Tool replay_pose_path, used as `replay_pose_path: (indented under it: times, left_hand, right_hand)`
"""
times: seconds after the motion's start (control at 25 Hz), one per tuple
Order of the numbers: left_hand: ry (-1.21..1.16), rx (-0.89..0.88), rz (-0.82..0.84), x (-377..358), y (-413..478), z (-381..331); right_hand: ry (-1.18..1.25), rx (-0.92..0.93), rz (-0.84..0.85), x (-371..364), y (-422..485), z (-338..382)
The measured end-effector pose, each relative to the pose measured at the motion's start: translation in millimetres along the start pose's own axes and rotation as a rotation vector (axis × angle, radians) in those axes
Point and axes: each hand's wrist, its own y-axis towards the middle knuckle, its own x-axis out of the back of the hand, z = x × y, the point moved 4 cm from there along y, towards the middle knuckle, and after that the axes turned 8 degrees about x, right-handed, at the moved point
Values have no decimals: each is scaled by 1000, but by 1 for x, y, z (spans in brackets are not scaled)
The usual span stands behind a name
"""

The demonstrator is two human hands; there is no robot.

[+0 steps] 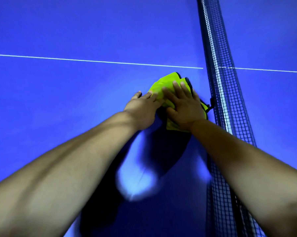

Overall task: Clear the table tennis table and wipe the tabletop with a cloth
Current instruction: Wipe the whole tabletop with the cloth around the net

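Both hands, left hand (144, 107) and right hand (185, 106), press flat, fingers straight, on a yellow-green cloth (168, 82) beneath them on the blue tabletop (75, 93). Soft and light, it probably bunches; pressing its middle seems best.

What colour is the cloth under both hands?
The folded wiping cloth is bright yellow-green with dark edging; head view shows it best.

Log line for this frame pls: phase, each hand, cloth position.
phase: wiping | left hand: fingers flat on cloth | right hand: flat on cloth | cloth: on blue tabletop, beside net
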Motion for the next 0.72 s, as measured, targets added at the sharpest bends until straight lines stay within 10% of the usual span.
replay_pose_path:
  times: [0.72]
  left_hand:
    - [-46, -41, 98, -129, -413, -56]
  right_hand:
    - [25, 268, 18, -25, -324, 264]
